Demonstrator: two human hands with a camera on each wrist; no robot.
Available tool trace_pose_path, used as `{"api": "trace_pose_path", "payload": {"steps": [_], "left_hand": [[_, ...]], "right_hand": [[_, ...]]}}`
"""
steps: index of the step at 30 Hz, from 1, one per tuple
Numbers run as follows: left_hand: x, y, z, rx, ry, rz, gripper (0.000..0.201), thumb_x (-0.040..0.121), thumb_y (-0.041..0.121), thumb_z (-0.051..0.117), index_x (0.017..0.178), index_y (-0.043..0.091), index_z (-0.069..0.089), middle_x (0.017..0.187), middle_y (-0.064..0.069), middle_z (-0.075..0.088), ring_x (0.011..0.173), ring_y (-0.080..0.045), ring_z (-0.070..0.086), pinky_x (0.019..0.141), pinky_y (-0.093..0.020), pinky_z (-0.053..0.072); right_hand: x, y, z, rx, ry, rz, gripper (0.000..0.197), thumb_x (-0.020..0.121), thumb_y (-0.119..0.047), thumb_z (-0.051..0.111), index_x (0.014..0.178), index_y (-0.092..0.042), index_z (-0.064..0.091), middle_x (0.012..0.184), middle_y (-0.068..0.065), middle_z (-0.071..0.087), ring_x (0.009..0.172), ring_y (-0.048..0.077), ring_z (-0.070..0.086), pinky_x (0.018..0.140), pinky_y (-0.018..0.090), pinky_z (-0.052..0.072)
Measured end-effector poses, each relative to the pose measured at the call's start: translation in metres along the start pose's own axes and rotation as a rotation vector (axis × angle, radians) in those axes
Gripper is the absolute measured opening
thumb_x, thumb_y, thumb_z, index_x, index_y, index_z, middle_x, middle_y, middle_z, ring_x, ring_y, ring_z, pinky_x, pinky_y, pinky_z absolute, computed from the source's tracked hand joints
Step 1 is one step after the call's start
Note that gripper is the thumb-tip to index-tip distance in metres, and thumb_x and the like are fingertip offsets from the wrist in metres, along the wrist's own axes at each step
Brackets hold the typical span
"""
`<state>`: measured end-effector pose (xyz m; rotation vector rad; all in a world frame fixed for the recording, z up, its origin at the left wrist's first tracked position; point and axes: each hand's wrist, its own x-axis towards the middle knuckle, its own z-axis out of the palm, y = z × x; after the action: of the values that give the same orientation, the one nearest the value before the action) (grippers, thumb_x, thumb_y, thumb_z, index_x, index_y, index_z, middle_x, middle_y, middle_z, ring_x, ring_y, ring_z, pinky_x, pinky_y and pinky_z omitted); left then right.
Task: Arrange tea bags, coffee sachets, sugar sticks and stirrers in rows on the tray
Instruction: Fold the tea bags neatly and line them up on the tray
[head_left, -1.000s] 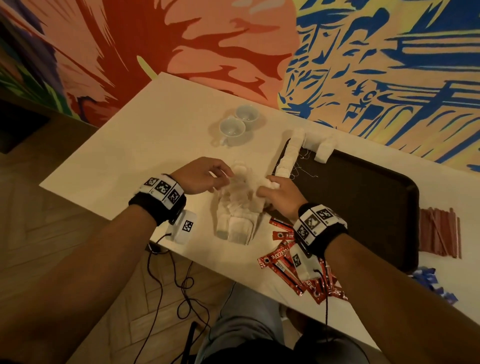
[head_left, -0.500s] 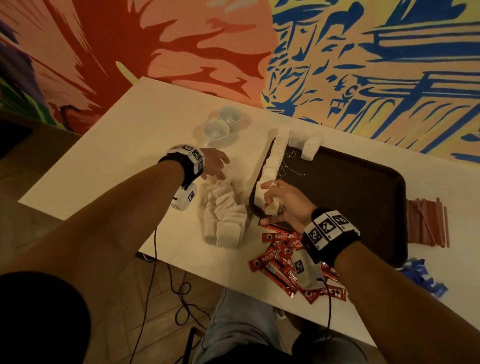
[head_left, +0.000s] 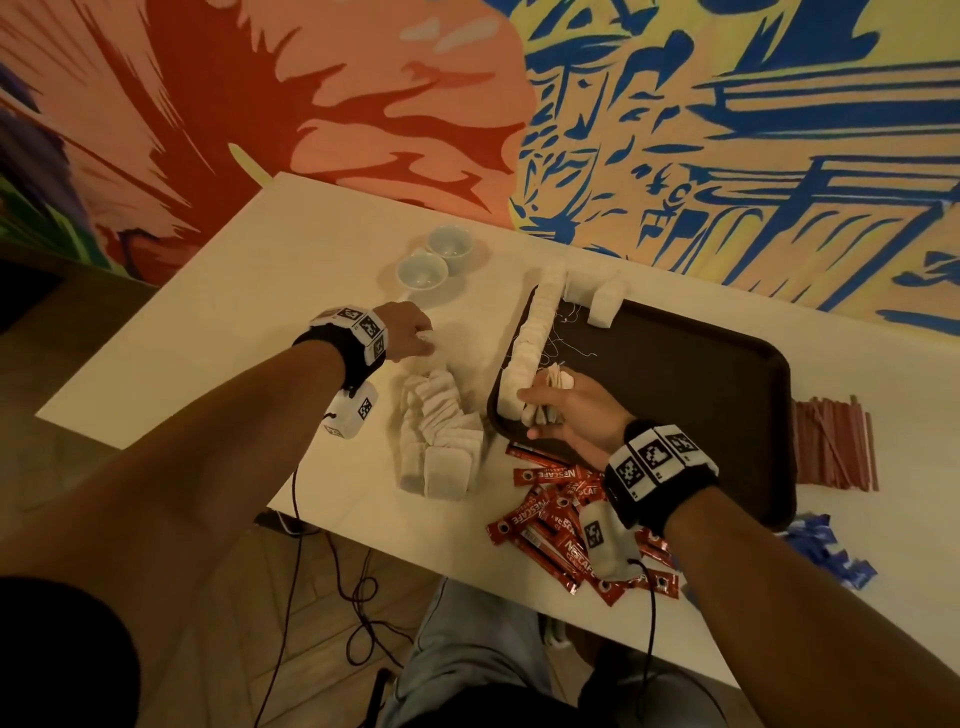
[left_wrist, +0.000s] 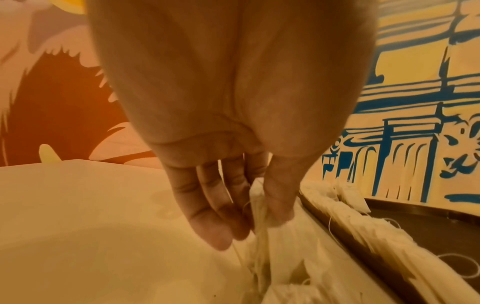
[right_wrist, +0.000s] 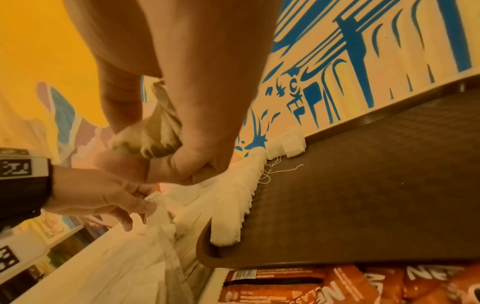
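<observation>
Pinching a small bunch of tea bags (head_left: 555, 382) in the right hand (head_left: 576, 415), fingers curled round them, just beside the near end of the row of tea bags (head_left: 535, 338) standing along the left edge of the dark tray (head_left: 727, 395). Nipping a cluster of strings (left_wrist: 259, 222) between thumb and fingertips of the left hand (head_left: 402, 332), above the loose pile of tea bags (head_left: 441, 436) lying on the counter (head_left: 208, 322) left of the tray. Likely light, soft and easily crushed, so best taken by the paper edges or lifted gently by the strings; tangled threads could drag neighbours along or topple the standing row. Lying untouched: red coffee sachets (head_left: 550, 514) heaped at the tray's near edge, reddish stirrers (head_left: 831, 447) to its right, blue sachets (head_left: 826, 551), probably the sugar, by the near right corner. Standing farther off on the counter, two small cups (head_left: 436, 260).
</observation>
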<state>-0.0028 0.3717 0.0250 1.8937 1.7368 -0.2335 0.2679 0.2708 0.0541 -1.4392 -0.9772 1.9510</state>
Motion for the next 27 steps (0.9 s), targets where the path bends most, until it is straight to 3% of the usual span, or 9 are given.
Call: {"api": "trace_pose_path", "payload": {"steps": [4, 8, 11, 14, 16, 18, 22, 24, 27], "left_hand": [[-0.020, -0.005, -0.001, 0.008, 0.146, -0.014, 0.026, 0.100, 0.032, 0.052, 0.105, 0.008, 0.060, 0.114, -0.013, 0.063, 0.101, -0.034, 0.059, 0.081, -0.035, 0.042], [-0.047, -0.001, -0.016, -0.036, 0.289, 0.007, 0.019, 0.101, 0.031, 0.049, 0.097, 0.013, 0.054, 0.114, -0.014, 0.064, 0.094, -0.032, 0.056, 0.079, -0.035, 0.041], [-0.078, 0.026, -0.031, -0.090, 0.361, 0.151, 0.024, 0.103, 0.028, 0.051, 0.099, 0.005, 0.055, 0.101, -0.008, 0.060, 0.090, -0.028, 0.054, 0.071, -0.033, 0.034], [-0.108, 0.065, -0.039, -0.219, 0.243, 0.335, 0.033, 0.101, 0.029, 0.057, 0.092, -0.003, 0.055, 0.089, -0.011, 0.063, 0.081, -0.032, 0.062, 0.069, -0.036, 0.050], [-0.125, 0.089, -0.040, -0.268, 0.155, 0.429, 0.031, 0.100, 0.031, 0.059, 0.094, 0.001, 0.058, 0.089, -0.012, 0.068, 0.081, -0.030, 0.067, 0.072, -0.040, 0.058], [-0.135, 0.112, -0.036, -0.285, 0.083, 0.501, 0.023, 0.100, 0.030, 0.060, 0.096, 0.007, 0.062, 0.088, -0.008, 0.069, 0.078, -0.021, 0.068, 0.070, -0.035, 0.059], [-0.146, 0.155, -0.024, -0.270, -0.011, 0.619, 0.007, 0.099, 0.029, 0.063, 0.093, 0.030, 0.065, 0.083, 0.008, 0.066, 0.075, -0.013, 0.064, 0.071, -0.033, 0.056], [-0.147, 0.172, -0.018, -0.240, -0.045, 0.654, 0.007, 0.099, 0.030, 0.063, 0.093, 0.034, 0.064, 0.088, 0.008, 0.068, 0.081, -0.014, 0.065, 0.076, -0.033, 0.052], [-0.149, 0.194, -0.011, -0.215, -0.051, 0.695, 0.004, 0.099, 0.027, 0.063, 0.099, 0.030, 0.065, 0.093, 0.009, 0.068, 0.084, -0.005, 0.061, 0.080, -0.026, 0.047]], "right_hand": [[-0.003, -0.002, -0.002, 0.030, 0.081, -0.020, 0.021, 0.089, 0.008, 0.061, 0.092, -0.012, 0.054, 0.096, 0.012, 0.052, 0.084, 0.026, 0.054, 0.061, 0.033, 0.054], [-0.011, -0.007, -0.006, 0.076, 0.100, -0.034, 0.022, 0.091, 0.008, 0.056, 0.103, -0.010, 0.061, 0.099, 0.015, 0.057, 0.095, 0.029, 0.061, 0.074, 0.042, 0.061], [-0.023, -0.012, -0.011, 0.104, 0.060, -0.086, 0.028, 0.090, 0.013, 0.052, 0.105, -0.008, 0.062, 0.091, 0.013, 0.062, 0.100, 0.030, 0.066, 0.077, 0.045, 0.061], [-0.038, -0.017, -0.015, 0.142, 0.006, -0.150, 0.033, 0.087, 0.017, 0.050, 0.107, -0.008, 0.061, 0.087, 0.008, 0.062, 0.088, 0.024, 0.066, 0.071, 0.040, 0.060], [-0.047, -0.018, -0.017, 0.173, -0.022, -0.186, 0.026, 0.090, 0.008, 0.054, 0.107, -0.010, 0.062, 0.089, 0.007, 0.061, 0.079, 0.020, 0.064, 0.066, 0.037, 0.058], [-0.059, -0.018, -0.020, 0.221, -0.069, -0.177, 0.017, 0.095, -0.014, 0.060, 0.111, -0.011, 0.064, 0.095, 0.009, 0.059, 0.076, 0.018, 0.061, 0.065, 0.034, 0.054], [-0.086, -0.014, -0.032, 0.205, -0.221, -0.136, 0.054, 0.091, -0.055, 0.057, 0.123, -0.013, 0.068, 0.113, 0.011, 0.066, 0.091, 0.021, 0.067, 0.074, 0.035, 0.056], [-0.098, -0.008, -0.042, 0.235, -0.302, -0.139, 0.049, 0.078, -0.051, 0.076, 0.115, -0.019, 0.073, 0.112, 0.009, 0.073, 0.099, 0.022, 0.072, 0.081, 0.038, 0.060], [-0.113, 0.000, -0.058, 0.238, -0.385, -0.170, 0.057, 0.065, -0.018, 0.092, 0.117, -0.015, 0.068, 0.106, 0.008, 0.075, 0.098, 0.023, 0.073, 0.085, 0.038, 0.060]]}}
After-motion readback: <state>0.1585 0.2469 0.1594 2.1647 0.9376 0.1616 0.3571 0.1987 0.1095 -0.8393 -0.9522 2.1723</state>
